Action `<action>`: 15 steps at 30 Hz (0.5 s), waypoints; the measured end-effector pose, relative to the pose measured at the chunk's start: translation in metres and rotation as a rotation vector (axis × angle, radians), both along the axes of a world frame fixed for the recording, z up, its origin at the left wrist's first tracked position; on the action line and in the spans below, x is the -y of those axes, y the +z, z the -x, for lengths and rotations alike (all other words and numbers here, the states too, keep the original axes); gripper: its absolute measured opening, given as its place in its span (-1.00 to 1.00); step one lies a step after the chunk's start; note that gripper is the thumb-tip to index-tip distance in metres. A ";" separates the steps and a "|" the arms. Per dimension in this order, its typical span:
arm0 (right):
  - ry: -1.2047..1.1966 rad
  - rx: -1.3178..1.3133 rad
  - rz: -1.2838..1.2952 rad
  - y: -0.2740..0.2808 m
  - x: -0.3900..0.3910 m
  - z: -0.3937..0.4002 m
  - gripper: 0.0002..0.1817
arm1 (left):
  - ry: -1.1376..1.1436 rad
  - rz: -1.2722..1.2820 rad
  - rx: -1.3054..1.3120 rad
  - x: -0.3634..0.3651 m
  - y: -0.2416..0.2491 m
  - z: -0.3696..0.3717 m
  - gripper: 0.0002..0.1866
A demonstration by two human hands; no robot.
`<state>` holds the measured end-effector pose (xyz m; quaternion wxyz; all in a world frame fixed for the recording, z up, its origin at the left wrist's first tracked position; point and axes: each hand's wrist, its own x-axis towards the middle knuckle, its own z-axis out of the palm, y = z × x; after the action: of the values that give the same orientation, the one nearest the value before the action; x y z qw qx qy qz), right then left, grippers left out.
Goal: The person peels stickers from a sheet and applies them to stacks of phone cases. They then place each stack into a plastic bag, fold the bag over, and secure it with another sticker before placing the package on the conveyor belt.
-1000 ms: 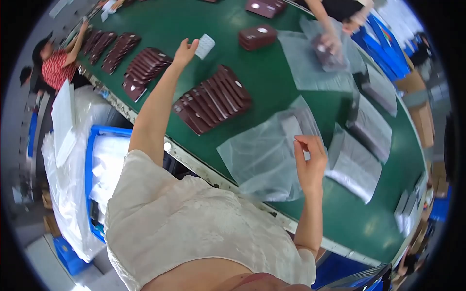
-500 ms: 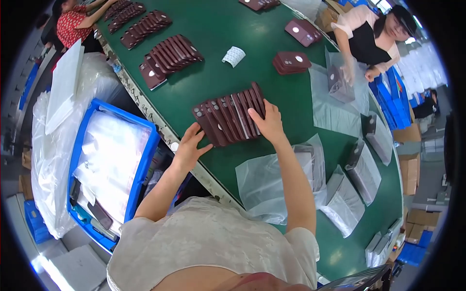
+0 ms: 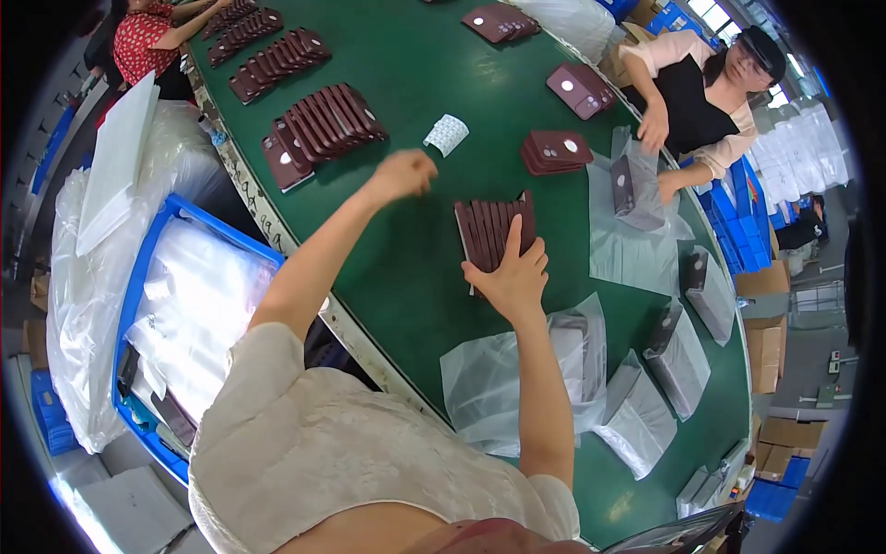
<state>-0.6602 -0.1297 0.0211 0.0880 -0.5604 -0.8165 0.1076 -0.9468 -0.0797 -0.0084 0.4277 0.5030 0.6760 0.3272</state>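
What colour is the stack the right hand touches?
The stack is dark reddish-brown, best seen in the head view.

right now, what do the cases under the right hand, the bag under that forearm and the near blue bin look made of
Cases: perhaps plastic or leather-like; the faint sheen leaves it open.
Bag: probably thin plastic film, see-through and wrinkled.
Bin: likely hard plastic, smooth, stiff-edged, evenly blue.

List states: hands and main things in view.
Left hand: blurred, grip unclear
Right hand: closed on the stack
Stack: on edge, close together
Nearest row: leaning, overlapping
Label sheet: curled, lying loose
Near bag: spread out, contents unclear
Three packs: wrapped in plastic
Bin: open, plastic inside
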 end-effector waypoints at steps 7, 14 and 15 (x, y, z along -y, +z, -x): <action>0.019 -0.032 -0.099 -0.004 0.004 -0.006 0.27 | 0.398 -0.106 -0.706 -0.109 -0.025 0.011 -0.52; 0.032 -0.063 -0.119 -0.007 0.004 -0.008 0.25 | 0.372 -0.093 -0.571 -0.120 -0.041 0.010 -0.63; 0.031 -0.058 -0.130 -0.007 0.003 -0.008 0.24 | 0.369 -0.089 -0.570 -0.119 -0.044 0.010 -0.63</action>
<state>-0.6517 -0.1330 0.0137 0.1463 -0.5372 -0.8275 0.0720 -0.9569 0.0391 -0.0524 0.1329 0.4617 0.8330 0.2744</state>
